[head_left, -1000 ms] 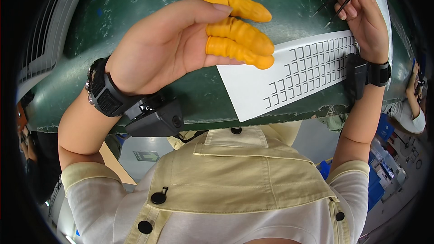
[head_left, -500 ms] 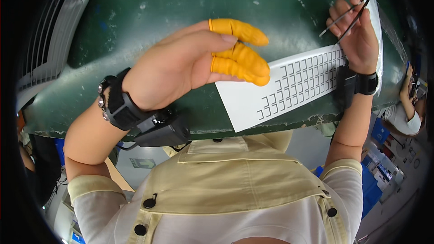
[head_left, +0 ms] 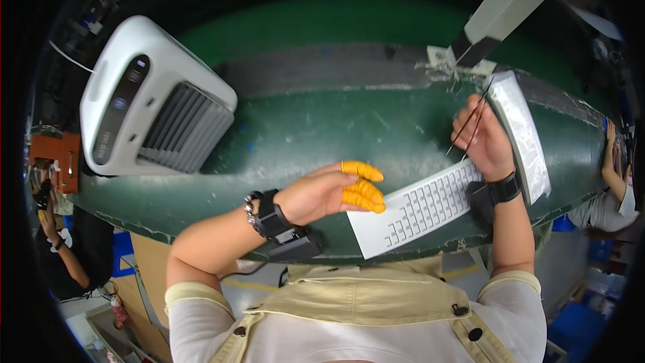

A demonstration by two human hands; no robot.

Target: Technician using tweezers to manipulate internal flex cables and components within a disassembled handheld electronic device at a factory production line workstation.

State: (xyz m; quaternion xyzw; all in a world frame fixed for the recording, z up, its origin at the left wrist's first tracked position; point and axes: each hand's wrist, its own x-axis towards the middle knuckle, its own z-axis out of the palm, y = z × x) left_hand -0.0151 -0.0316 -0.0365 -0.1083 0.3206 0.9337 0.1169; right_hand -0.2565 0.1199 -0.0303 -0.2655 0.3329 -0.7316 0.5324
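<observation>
My left hand (head_left: 314, 195) hovers over the left end of a white sheet (head_left: 368, 234), its fingers stretched out with nothing visible in them. Yellow finger cots (head_left: 365, 195) cover several of its fingertips. Rows of small dark bracket-shaped marks run across the sheet, which lies slanted along the bench's near edge. Above the sheet's right end, my right hand (head_left: 492, 148) is closed around dark, thin tweezers (head_left: 479, 115), whose points spread apart toward the left. Each wrist wears a black strap with a box on it. Right of that hand lies a long white plastic-wrapped pack (head_left: 523, 138).
A white air cooler (head_left: 156, 94) with grey slats stands at the left of the green bench (head_left: 316, 128). A pale post (head_left: 514, 7) rises at the back right. Other people's arms (head_left: 613, 178) show at both far sides. An orange-red box (head_left: 62, 161) is at far left.
The view has tilted up and back, so hands and sheet look smaller and lower, and the whole air cooler and post show. Both hands keep much the same poses; the tweezers stay in the right.
</observation>
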